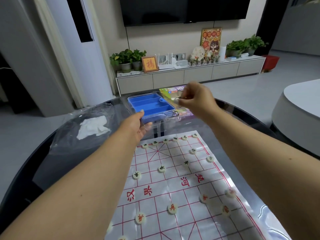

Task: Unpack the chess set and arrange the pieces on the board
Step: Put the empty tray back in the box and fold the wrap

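A white sheet board (174, 186) with red grid lines lies on the dark round table. Several cream round pieces sit on it: black-lettered ones along the far rows (165, 140), red-lettered ones near me (172, 208). Beyond the board, my left hand (138, 126) holds the near edge of a clear plastic case with a blue compartment tray (150, 105). My right hand (195, 98) hovers over the case's right side, fingers pinching a small pale piece; what is printed on it is blurred. A metal ring (175, 113) hangs at the case's near right corner.
Crumpled clear plastic wrap with white paper (93, 126) lies on the table's left side. A colourful printed card (173, 90) sits under the case. The table's dark rim (20, 172) curves at left. A white round seat (297, 108) stands at right.
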